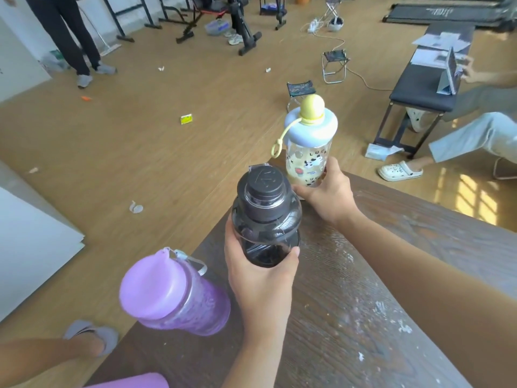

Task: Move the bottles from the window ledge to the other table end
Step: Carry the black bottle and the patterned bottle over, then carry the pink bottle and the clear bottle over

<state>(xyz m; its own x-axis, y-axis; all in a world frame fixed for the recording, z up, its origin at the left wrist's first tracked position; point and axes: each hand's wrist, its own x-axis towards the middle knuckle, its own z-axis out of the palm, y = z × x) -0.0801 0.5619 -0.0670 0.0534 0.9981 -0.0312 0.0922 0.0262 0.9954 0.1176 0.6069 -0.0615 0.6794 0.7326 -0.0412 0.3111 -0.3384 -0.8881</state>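
My left hand [260,278] is wrapped around the lower body of a dark smoky bottle with a black cap [265,208], at the near corner of the dark wooden table [377,289]. Farther along, my right hand [326,191] grips the base of a clear bottle with cartoon print, a pale blue lid and a yellow spout [309,141], at the table's far corner. A purple bottle with a lilac lid [170,292] stands free at the table's left edge, just left of my left hand. Whether the two held bottles touch the table is unclear.
A lilac object [134,380] pokes in at the bottom edge. Beyond the table lie wooden floor, two small folding stools [334,63], gym gear, a black bench [425,88] with a seated person, and a standing person's legs [75,37] far left.
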